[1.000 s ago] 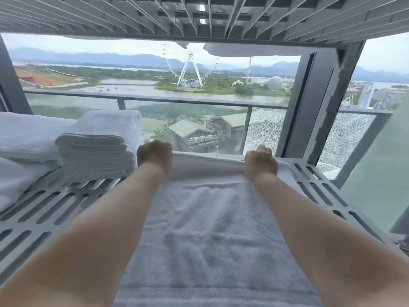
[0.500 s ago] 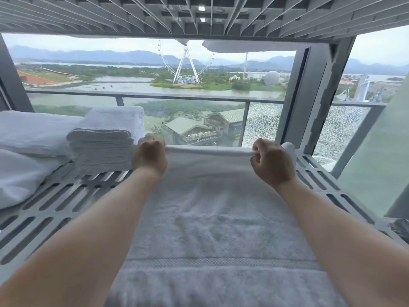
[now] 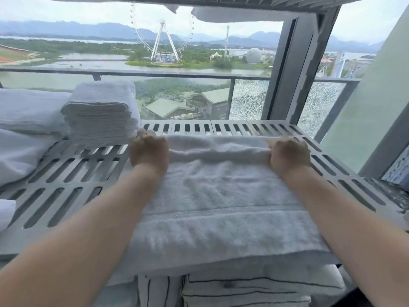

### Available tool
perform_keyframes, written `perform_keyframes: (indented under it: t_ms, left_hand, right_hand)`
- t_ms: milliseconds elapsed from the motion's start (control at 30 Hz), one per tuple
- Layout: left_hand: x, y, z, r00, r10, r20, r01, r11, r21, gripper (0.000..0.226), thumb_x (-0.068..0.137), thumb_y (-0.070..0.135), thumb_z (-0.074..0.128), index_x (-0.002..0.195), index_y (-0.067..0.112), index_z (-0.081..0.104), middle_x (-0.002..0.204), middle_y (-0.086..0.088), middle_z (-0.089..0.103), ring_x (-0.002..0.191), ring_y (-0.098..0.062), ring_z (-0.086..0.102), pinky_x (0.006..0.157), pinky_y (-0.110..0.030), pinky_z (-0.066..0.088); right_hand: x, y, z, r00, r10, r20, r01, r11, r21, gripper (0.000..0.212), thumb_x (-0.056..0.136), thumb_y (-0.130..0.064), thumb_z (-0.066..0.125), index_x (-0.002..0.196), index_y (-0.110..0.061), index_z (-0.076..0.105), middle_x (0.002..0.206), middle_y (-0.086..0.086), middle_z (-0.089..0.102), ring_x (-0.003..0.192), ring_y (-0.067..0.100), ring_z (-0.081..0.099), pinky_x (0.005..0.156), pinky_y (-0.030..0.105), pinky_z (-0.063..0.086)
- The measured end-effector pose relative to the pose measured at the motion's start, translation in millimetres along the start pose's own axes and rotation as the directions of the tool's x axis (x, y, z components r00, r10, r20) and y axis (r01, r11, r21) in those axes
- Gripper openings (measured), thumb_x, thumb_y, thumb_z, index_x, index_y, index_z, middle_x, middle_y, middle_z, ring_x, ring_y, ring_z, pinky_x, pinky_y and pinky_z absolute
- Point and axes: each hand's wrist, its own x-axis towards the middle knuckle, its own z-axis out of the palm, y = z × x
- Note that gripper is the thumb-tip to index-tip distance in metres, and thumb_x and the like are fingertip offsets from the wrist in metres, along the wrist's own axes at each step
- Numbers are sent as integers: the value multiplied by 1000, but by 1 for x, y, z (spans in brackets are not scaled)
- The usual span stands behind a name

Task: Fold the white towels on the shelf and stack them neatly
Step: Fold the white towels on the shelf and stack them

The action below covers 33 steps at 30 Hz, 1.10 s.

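Note:
A white towel (image 3: 221,196) lies spread across the slotted grey shelf (image 3: 66,173), its near edge hanging over the shelf's front. My left hand (image 3: 148,149) grips the towel's far left corner with curled fingers. My right hand (image 3: 288,152) grips the far right corner the same way. The far edge between them is bunched into a low ridge. A stack of folded white towels (image 3: 99,116) stands at the back left, just left of my left hand.
Larger white linen (image 3: 28,116) is piled at the far left. Bare slotted shelf runs behind the towel and to the right. Beyond is a window with a railing. Striped fabric (image 3: 243,289) shows below the shelf's front edge.
Both hands have pulled the towel's far edge toward me, away from the shelf's back, so a strip of bare shelf shows behind it. The camera has tilted down.

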Motion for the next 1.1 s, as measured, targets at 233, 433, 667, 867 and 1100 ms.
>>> perform_keyframes:
  t_ms: [233, 433, 667, 867, 1100]
  left_hand:
    - [-14, -3, -9, 981, 152, -124, -171, 972, -161, 30, 86, -5, 49, 110, 8, 62, 107, -15, 58, 102, -33, 57, 82, -43, 53]
    - [-28, -6, -2, 987, 47, -153, -77, 977, -200, 27, 84, -4, 49, 100, 8, 67, 99, -14, 64, 93, -33, 60, 84, -45, 54]
    - [-32, -17, 7, 952, 56, -300, -161, 928, -336, 21, 69, 2, 51, 78, 12, 67, 82, -12, 64, 83, -36, 60, 70, -41, 47]
    - [-37, -16, 6, 954, 49, -297, -156, 924, -350, 36, 81, 25, 38, 69, 11, 69, 86, -5, 68, 79, -32, 62, 64, -34, 47]
    - [-30, -6, 0, 964, 144, -224, -193, 957, -217, 74, 99, 61, 21, 66, 15, 66, 89, -4, 68, 77, -26, 63, 66, -37, 52]
  right_hand:
    - [-11, 0, -6, 992, 125, 35, -129, 982, 138, 27, 84, 6, 50, 91, -7, 72, 89, 17, 66, 86, 35, 64, 69, 38, 54]
    - [-14, 3, -14, 989, 145, -29, -136, 969, 206, 28, 79, 5, 51, 90, -3, 75, 90, 28, 66, 83, 38, 63, 74, 40, 54]
    - [-13, 13, -8, 987, 153, 42, -159, 942, 294, 26, 75, 6, 46, 72, -7, 68, 76, 19, 65, 79, 35, 60, 68, 38, 52]
    - [-15, 11, -10, 985, 147, -90, -87, 877, 473, 31, 70, -1, 50, 78, -16, 76, 72, 14, 70, 67, 25, 45, 64, 29, 34]
    - [-15, -11, -27, 974, 5, -229, 106, 875, 472, 34, 87, -27, 40, 54, -20, 42, 46, -5, 41, 43, 17, 42, 51, 22, 26]
